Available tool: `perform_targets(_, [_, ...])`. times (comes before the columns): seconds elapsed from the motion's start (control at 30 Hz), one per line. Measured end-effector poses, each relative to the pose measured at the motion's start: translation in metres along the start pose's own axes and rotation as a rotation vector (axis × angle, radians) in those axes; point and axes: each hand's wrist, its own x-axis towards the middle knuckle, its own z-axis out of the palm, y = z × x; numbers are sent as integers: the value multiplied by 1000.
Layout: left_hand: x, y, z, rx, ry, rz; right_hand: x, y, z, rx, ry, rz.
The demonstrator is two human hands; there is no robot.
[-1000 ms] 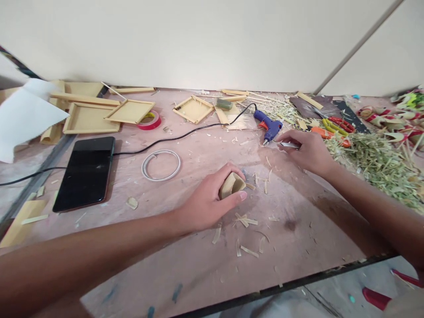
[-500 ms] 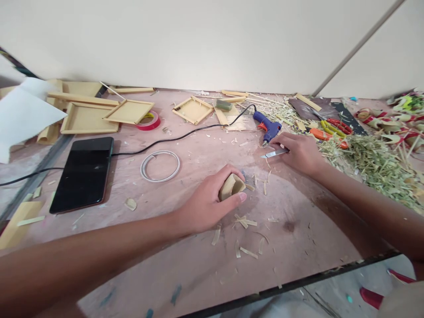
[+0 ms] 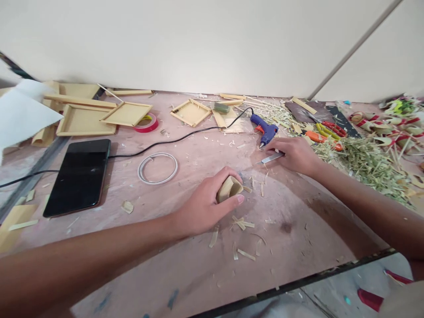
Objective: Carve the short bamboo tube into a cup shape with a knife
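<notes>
My left hand (image 3: 205,201) is wrapped round a small hollow tan piece (image 3: 228,189), its open end facing up and towards me. Farther right, my right hand (image 3: 293,154) grips a craft knife (image 3: 273,157), whose silver end points left; the fingers cover the rest of it. Just beyond that hand lies a blue glue gun (image 3: 265,129), nozzle towards me. Thin pale strips (image 3: 243,223) are scattered on the table near the hollow piece. A white ring (image 3: 157,168), like a tape roll, lies flat left of my left hand.
A black phone (image 3: 79,176) lies at left, with the black cord (image 3: 159,143) running past it. Shallow tan frames (image 3: 191,112) and pink tape (image 3: 147,123) are at the back. Orange-handled cutters (image 3: 316,136), red-and-yellow pliers (image 3: 331,129) and shavings (image 3: 367,165) are at right.
The whole view has shifted slightly. My hands keep nearly the same places, the left on the hollow piece and the right on the craft knife.
</notes>
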Motion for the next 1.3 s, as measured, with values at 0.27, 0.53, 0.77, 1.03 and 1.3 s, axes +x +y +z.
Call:
perform_targets(0.27, [-1,-1,0,2,0,10,-1,-1,-13,209,92,-8])
perform_targets(0.53, [-2,-3,1,2,-1,13,-3,-13,7,49,70,-32])
perform_targets(0.77, [0,-4,1,-1,-7,30,2,-29,-1,295,231,-112])
perform_targets(1.03, [0,-2,1,-10,-3,15,-8,-12,-4,-205,85,-125])
perform_targets(1.3, [-1,-1,1,-4,-5,7,7,-18,5,-226,103,-103])
